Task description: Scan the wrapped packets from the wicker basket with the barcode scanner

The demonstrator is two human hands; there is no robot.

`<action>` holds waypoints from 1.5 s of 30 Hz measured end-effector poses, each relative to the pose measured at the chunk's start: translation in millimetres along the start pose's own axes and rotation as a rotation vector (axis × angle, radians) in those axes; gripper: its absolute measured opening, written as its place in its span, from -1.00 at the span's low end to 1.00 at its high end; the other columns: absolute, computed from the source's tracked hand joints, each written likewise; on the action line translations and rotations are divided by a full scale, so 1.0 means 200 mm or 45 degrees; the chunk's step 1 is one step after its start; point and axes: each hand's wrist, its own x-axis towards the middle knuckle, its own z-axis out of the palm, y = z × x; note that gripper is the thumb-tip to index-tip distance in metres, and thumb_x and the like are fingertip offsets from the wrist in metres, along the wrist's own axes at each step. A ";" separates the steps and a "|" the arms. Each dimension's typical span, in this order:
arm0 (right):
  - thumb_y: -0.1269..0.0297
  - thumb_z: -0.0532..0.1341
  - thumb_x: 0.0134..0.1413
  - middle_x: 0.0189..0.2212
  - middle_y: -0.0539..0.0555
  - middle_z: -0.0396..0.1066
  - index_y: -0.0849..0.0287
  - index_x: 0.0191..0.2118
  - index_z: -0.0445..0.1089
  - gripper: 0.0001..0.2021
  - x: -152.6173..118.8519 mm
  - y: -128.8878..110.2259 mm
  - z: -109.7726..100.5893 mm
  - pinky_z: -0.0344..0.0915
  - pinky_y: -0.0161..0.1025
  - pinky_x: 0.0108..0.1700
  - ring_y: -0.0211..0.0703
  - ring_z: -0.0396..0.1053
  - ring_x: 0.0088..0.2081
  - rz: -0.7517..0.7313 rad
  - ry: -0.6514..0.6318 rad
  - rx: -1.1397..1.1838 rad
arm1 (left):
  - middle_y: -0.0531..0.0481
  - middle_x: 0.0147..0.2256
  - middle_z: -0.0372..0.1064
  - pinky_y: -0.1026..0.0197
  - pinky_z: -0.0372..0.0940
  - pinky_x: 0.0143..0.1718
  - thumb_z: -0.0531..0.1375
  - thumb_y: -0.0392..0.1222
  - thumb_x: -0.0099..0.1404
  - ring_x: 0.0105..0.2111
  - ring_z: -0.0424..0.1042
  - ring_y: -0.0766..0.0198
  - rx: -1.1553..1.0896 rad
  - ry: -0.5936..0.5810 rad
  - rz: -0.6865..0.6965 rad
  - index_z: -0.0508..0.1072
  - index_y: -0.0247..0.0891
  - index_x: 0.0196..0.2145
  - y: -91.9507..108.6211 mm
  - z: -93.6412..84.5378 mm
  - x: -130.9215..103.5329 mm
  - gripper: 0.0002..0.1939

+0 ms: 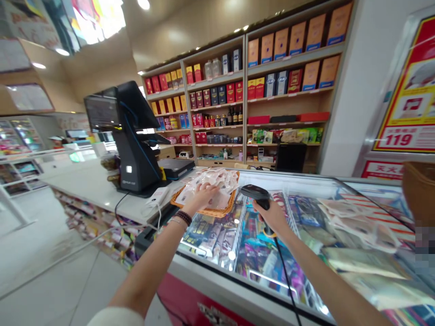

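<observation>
An orange woven basket (222, 212) on the glass counter holds a heap of pale plastic packets (226, 179). My left hand (205, 195), with dark beads at its wrist, rests on these packets; whether its fingers grip one is unclear. To its right, my right hand (272, 216) is wrapped round the handle of a black barcode scanner (254, 192). The scanner is raised over the glass, its head toward the basket, and its cable hangs down in front of the counter.
A black checkout terminal (136, 149) stands left of the basket, with a white box and cables near it. Colourful packs lie under the glass. Bags (360, 226) lie at the right. Shelves of boxes (217, 95) line the back wall.
</observation>
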 end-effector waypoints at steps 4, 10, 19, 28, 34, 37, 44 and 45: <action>-0.05 0.25 0.04 -0.75 0.00 0.37 0.10 -0.48 0.36 -0.69 -0.02 -0.01 0.01 0.26 -0.23 -0.52 -0.13 0.36 -0.69 -0.024 -0.033 -0.001 | -0.24 0.27 0.32 -0.31 0.03 0.35 0.32 -0.48 0.12 0.30 0.19 -0.17 -0.009 0.031 -0.041 0.32 -0.02 0.35 0.01 -0.02 0.04 -0.12; -0.06 0.25 0.04 -0.77 -0.03 0.32 0.07 -0.51 0.34 -0.68 -0.04 -0.04 0.01 0.25 -0.22 -0.51 -0.14 0.33 -0.69 -0.006 -0.043 -0.008 | -0.12 0.19 0.40 -0.38 -0.11 0.39 0.39 -0.59 -0.06 0.31 0.21 -0.18 -0.178 0.119 0.020 0.51 0.03 0.14 0.00 -0.01 0.09 -0.17; 0.00 0.25 0.05 -0.76 -0.04 0.33 0.08 -0.48 0.34 -0.73 -0.06 -0.05 -0.01 0.24 -0.22 -0.50 -0.15 0.32 -0.70 -0.007 -0.022 0.020 | -0.21 -0.03 0.54 -0.11 0.14 0.27 0.39 -0.47 0.04 0.14 0.38 -0.12 -0.233 0.214 0.030 0.61 -0.16 -0.17 0.01 -0.14 0.13 -0.61; 0.01 0.25 0.05 -0.72 -0.01 0.39 0.09 -0.45 0.35 -0.74 -0.07 -0.09 0.01 0.22 -0.25 -0.53 -0.17 0.33 -0.69 -0.017 -0.031 0.022 | -0.16 -0.20 0.60 0.09 0.35 -0.03 0.30 -0.24 0.30 -0.11 0.53 0.00 -0.502 0.544 -0.277 0.63 -0.20 -0.20 0.06 -0.26 0.13 -0.87; -0.03 0.25 0.06 -0.75 -0.03 0.34 0.07 -0.47 0.33 -0.71 -0.07 -0.09 0.03 0.25 -0.25 -0.52 -0.15 0.35 -0.67 -0.039 -0.053 0.026 | -0.05 -0.35 0.58 0.23 0.28 -0.28 0.28 -0.18 0.32 -0.33 0.54 0.15 -0.963 0.696 -0.584 0.52 -0.21 -0.32 0.13 -0.17 0.15 -0.92; -0.02 0.23 0.08 -0.76 -0.03 0.33 0.06 -0.48 0.33 -0.71 -0.07 -0.09 0.03 0.27 -0.24 -0.50 -0.13 0.38 -0.66 -0.046 -0.066 -0.003 | 0.00 -0.45 0.51 0.25 0.25 -0.32 0.29 -0.17 0.27 -0.40 0.51 0.19 -1.133 0.721 -0.654 0.49 -0.21 -0.38 0.16 -0.09 0.14 -0.90; -0.03 0.22 0.10 -0.75 0.00 0.34 0.05 -0.49 0.30 -0.70 -0.07 -0.06 0.05 0.23 -0.23 -0.51 -0.08 0.41 -0.64 -0.084 -0.084 -0.082 | 0.05 -0.52 0.43 0.27 0.22 -0.38 0.30 -0.08 0.21 -0.44 0.44 0.22 -1.301 0.772 -0.717 0.44 -0.21 -0.47 0.17 0.02 0.12 -0.80; -0.03 0.22 0.09 -0.75 0.00 0.34 0.04 -0.49 0.30 -0.70 -0.07 -0.05 0.06 0.22 -0.23 -0.52 -0.07 0.41 -0.64 -0.082 -0.085 -0.078 | 0.05 -0.52 0.43 0.27 0.23 -0.38 0.30 -0.08 0.21 -0.44 0.44 0.23 -1.319 0.776 -0.719 0.44 -0.21 -0.47 0.17 0.03 0.12 -0.80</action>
